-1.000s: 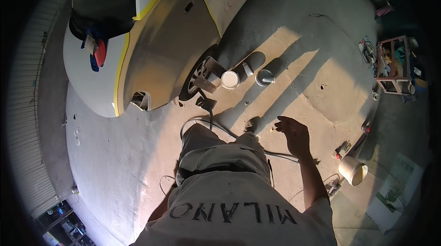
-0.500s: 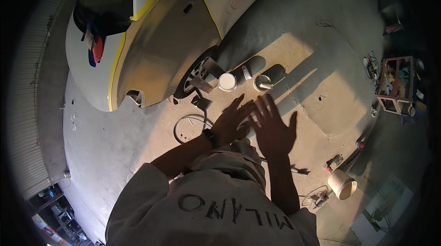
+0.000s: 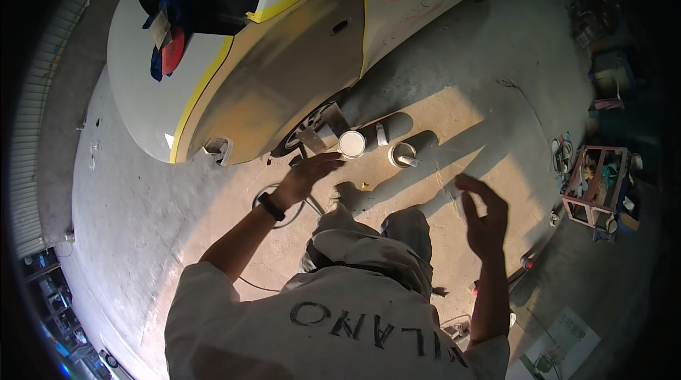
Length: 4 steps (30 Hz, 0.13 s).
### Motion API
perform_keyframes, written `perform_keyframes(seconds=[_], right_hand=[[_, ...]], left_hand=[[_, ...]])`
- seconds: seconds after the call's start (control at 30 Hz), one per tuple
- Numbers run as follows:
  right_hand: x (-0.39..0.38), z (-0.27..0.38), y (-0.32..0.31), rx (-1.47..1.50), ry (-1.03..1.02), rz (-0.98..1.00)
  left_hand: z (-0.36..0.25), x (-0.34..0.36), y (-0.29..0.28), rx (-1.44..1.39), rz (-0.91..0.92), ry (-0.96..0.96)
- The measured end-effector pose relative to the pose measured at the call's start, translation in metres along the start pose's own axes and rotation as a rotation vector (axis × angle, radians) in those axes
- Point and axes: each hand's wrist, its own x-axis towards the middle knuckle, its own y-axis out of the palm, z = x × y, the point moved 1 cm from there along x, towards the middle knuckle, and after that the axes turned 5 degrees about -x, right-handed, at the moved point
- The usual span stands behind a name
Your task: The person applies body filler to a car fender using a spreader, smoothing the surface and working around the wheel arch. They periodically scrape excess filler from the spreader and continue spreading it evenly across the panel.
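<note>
Through the head camera I see my left hand point(image 3: 306, 175) stretched far forward, fingers loosely spread, empty, its tips just beside the round white-lidded can point(image 3: 352, 144) standing on the concrete floor point(image 3: 454, 110). Right of it sits an open metal tin point(image 3: 402, 155) with a tool in it. My right hand point(image 3: 484, 215) hangs open on the right, holding nothing. The sanded, dull grey car panel point(image 3: 284, 75) edged with yellow masking tape point(image 3: 198, 89) curves at far left. A flat printed sheet point(image 3: 564, 344) lies near right. Half a second ago both hands overlapped in the middle; now they are well apart
</note>
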Motion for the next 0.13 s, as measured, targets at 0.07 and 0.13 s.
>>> perform_keyframes(seconds=[0.07, 0.13], right_hand=[[0.026, 0.049, -0.064, 0.081, -0.358, -0.169], [0.025, 0.078, -0.095, 0.252, -0.476, -0.392]], left_hand=[[0.026, -0.027, -0.03, 0.315, -0.203, -0.349], [0.065, -0.064, -0.04, 0.46, -0.285, -0.392]])
